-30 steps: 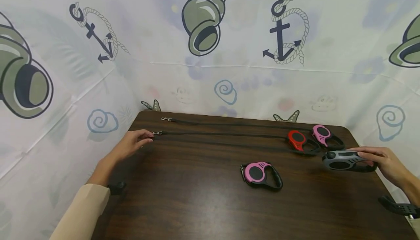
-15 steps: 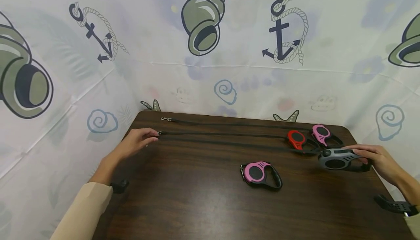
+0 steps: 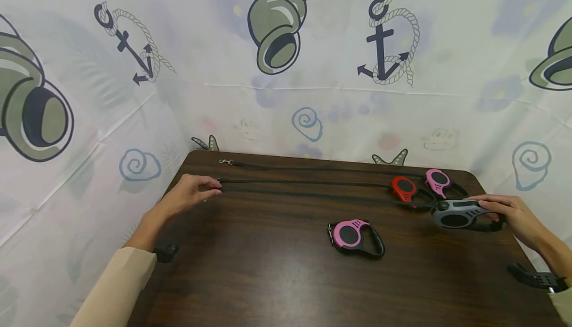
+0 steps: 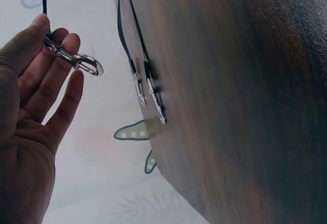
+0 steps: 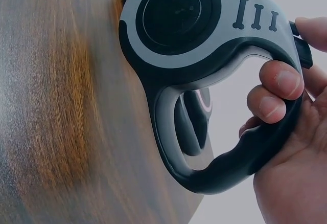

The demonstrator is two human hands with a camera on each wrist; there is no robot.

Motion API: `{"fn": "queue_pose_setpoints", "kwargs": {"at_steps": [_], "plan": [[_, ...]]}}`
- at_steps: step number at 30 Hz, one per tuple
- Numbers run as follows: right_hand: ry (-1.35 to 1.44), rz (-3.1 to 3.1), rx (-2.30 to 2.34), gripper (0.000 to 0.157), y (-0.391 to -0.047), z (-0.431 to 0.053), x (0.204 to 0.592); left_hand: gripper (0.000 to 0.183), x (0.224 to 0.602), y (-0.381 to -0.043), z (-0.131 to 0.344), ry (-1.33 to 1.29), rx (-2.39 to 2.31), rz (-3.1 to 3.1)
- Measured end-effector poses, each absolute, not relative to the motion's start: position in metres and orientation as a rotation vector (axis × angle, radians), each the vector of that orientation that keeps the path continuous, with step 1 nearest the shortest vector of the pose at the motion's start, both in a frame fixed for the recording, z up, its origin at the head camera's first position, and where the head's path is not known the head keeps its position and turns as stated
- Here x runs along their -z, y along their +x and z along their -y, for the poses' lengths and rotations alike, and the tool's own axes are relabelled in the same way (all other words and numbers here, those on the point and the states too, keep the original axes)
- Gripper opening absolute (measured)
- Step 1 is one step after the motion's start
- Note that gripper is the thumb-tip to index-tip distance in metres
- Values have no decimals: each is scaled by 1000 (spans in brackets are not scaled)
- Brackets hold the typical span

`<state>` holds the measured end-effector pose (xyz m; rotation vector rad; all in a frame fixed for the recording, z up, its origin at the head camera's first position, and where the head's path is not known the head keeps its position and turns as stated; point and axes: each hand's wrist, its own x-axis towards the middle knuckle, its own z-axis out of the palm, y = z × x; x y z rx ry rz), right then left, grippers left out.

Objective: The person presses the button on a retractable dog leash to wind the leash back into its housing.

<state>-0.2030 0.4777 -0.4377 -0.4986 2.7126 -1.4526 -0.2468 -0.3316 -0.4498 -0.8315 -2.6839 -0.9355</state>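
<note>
My left hand (image 3: 192, 191) pinches the end of a black strap just above its metal snap hook (image 4: 84, 64), which hangs over the fingers in the left wrist view. From there the strap (image 3: 304, 195) runs taut across the table to a grey and black retractable dog leash (image 3: 457, 214). My right hand (image 3: 509, 211) grips that leash by its loop handle (image 5: 225, 175), fingers through the opening. In the right wrist view the thumb (image 5: 312, 32) lies at the black button on top. The grey casing is tilted and overlaps the red leash's handle in the head view.
Behind lie a red retractable leash (image 3: 404, 190) and a pink one (image 3: 438, 178), their straps drawn out leftward to snap hooks. Another pink leash (image 3: 348, 235), wound in, rests mid-table. Patterned cloth (image 3: 277, 113) borders the brown table (image 3: 268, 277) behind and at the sides.
My left hand has shifted right with the snap hook. My right hand and the grey leash have come slightly left. The other leashes stay put.
</note>
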Motion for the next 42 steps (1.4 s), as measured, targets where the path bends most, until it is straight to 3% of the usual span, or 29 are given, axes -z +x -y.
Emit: {"fn": "queue_pose_setpoints", "kwargs": {"at_steps": [42], "plan": [[-444,-2887,1181,25,-201,-436,428,14,431,-252,277,-1110,1006,2648]]}}
